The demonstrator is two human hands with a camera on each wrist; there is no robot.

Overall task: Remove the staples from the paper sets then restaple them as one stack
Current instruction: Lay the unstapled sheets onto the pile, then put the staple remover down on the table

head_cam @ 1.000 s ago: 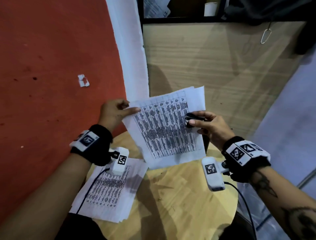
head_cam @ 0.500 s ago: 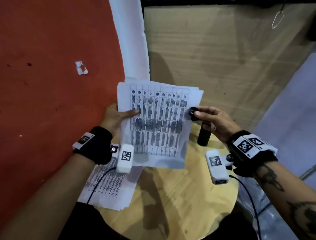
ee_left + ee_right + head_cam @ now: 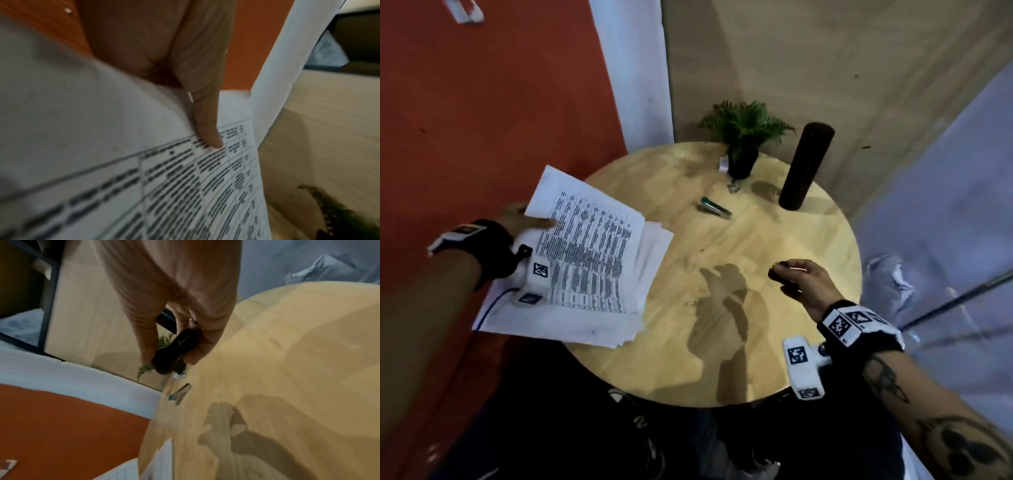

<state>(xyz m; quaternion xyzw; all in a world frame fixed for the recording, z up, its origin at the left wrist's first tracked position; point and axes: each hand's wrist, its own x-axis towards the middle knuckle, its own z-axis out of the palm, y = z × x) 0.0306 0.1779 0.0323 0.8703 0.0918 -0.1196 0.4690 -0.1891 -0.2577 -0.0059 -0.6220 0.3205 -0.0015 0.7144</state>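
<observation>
Round table: L hand pinches papers; R hand grips staple remover.

You're working at a round wooden table. Take the small potted fern at its far edge as your mark: the tall dark cylinder stands just right of it, the green stapler lies near it on your side, and the printed paper stack overhangs the rim far to its left. A small metal bit, perhaps a clip, lies at the pot's foot.
</observation>
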